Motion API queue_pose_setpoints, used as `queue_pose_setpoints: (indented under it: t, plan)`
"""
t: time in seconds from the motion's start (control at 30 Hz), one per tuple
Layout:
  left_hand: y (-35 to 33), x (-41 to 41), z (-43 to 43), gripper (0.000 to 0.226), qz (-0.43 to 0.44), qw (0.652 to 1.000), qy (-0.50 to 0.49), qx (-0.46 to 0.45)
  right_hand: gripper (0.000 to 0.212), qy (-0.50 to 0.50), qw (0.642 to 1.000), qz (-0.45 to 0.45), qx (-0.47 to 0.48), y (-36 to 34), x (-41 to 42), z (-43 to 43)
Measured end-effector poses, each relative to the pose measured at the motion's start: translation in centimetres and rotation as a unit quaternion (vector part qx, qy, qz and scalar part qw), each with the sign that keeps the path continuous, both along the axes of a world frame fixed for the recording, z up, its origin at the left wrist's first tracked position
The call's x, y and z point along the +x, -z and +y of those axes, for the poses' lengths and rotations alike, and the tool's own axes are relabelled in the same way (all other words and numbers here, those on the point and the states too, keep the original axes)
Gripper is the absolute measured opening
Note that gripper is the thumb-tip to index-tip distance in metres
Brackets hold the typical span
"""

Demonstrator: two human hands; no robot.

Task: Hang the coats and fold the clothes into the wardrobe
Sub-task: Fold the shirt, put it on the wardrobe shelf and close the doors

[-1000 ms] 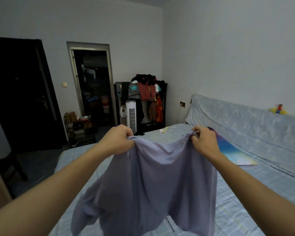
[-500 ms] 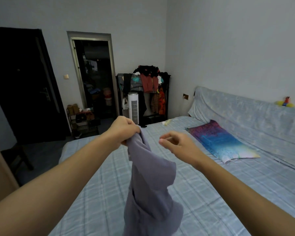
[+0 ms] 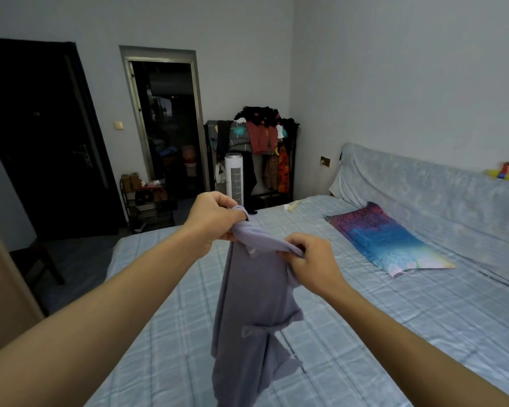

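gripping lilac garment [image 3: 253, 304] top edge, left hand [image 3: 210, 220], right hand [image 3: 312, 259], arms outstretched.

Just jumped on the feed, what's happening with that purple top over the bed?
A person holds a lavender garment up over the bed with both hands. The left hand grips one end of its top edge and the right hand pinches that edge nearer the camera, so the cloth hangs down bunched and narrow. It is not yet folded or laid flat. A loaded clothes rack stands in the far corner, and a colourful pillow lies on the bed.
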State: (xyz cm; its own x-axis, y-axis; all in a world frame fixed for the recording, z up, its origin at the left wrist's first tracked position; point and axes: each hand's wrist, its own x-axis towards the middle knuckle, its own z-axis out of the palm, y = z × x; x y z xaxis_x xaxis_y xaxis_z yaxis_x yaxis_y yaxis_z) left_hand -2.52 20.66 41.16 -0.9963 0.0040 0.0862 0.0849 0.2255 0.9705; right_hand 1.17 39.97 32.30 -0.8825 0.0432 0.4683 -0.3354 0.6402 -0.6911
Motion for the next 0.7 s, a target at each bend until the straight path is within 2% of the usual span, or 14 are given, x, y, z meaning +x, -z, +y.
queue_pose_setpoints:
  t: [0.1, 0.2, 0.27, 0.4, 0.5, 0.57, 0.63, 0.7]
  plan:
    - [0.0, 0.1, -1.1, 0.032, 0.001, 1.0, 0.017, 0.025, 0.02, -0.018, 0.999, 0.037, -0.009, -1.3, -0.3, 0.0]
    - [0.2, 0.1, -1.8, 0.031, 0.007, 0.998, 0.051, 0.027, 0.033, -0.025, 0.997, 0.071, -0.013, -2.6, -0.5, 0.0]
    - [0.6, 0.1, -2.1, 0.032, 0.024, 0.998, 0.06, -0.018, 0.039, -0.025, 0.996, 0.087, -0.019, -3.5, -0.4, 0.1]
    - [1.6, 0.4, -1.6, 0.044, 0.059, 0.988, 0.047, -0.132, 0.03, -0.035, 0.994, 0.1, -0.019, -4.8, -0.4, 0.5]
    - [1.9, 0.9, -0.5, 0.06, 0.168, 0.944, 0.06, -0.279, 0.026, -0.059, 0.993, 0.1, -0.005, -5.4, -0.1, 0.6]
    - [1.9, 1.2, 0.5, 0.066, 0.232, 0.916, 0.123, -0.302, 0.03, -0.077, 0.992, 0.1, 0.008, -5.5, 0.2, 0.6]
    - [2.0, 1.6, 1.6, 0.056, 0.251, 0.915, 0.175, -0.262, 0.034, -0.093, 0.991, 0.096, 0.009, -5.4, 0.7, 0.7]
    - [2.2, 1.8, 2.5, 0.037, 0.269, 0.917, 0.176, -0.237, 0.034, -0.099, 0.991, 0.093, 0.003, -5.2, 1.0, 0.9]
